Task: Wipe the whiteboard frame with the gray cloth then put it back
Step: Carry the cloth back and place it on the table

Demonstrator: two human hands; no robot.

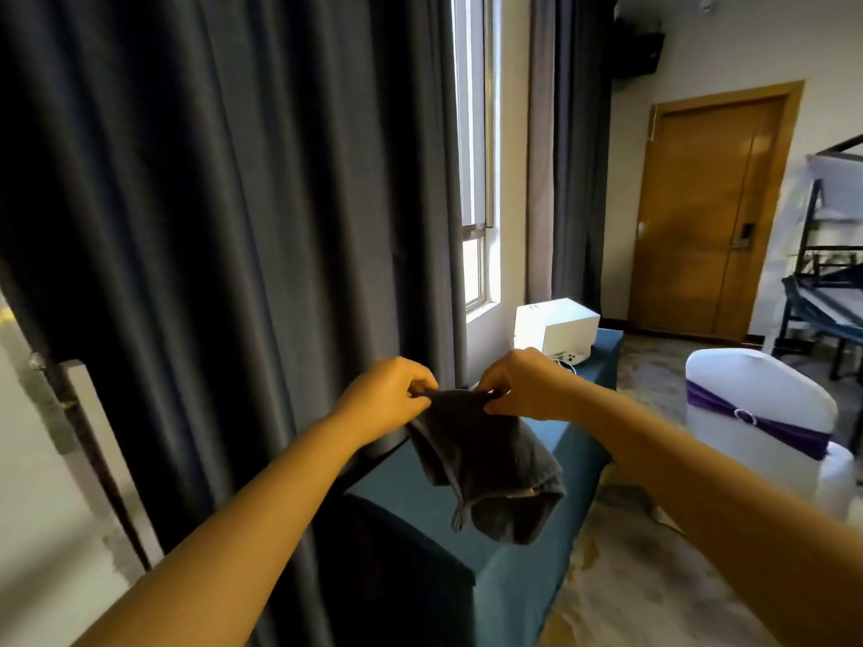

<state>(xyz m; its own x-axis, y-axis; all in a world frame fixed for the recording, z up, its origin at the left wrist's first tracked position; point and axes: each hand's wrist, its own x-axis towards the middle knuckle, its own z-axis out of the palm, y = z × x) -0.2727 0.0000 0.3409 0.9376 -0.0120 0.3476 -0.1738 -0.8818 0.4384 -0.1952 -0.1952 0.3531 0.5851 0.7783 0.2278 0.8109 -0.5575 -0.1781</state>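
The gray cloth [485, 464] is held up in the air by both hands, pinched along its top edge. The left hand [390, 394] is closed on the left corner, with thumb and fingers curled tight around the fabric; the right hand [523, 385] is closed on the right corner in the same way, and the two hands are set near each other with a short stretch of edge between them. The rest of the cloth hangs down loosely in folds, its lower end bunched and tilted to the right, above a table [523, 572] covered in teal fabric. Whether the cloth touches the table cannot be told. A white box [555, 329] is seen at the far end of the table, beside a window [476, 179]. Dark curtains [233, 203] fill the left side. At the far left edge a whiteboard frame [88, 441] is partly seen, well apart from the cloth. A white chair [756, 413] with a purple sash stands to the right, and a wooden door [710, 212] lies beyond.
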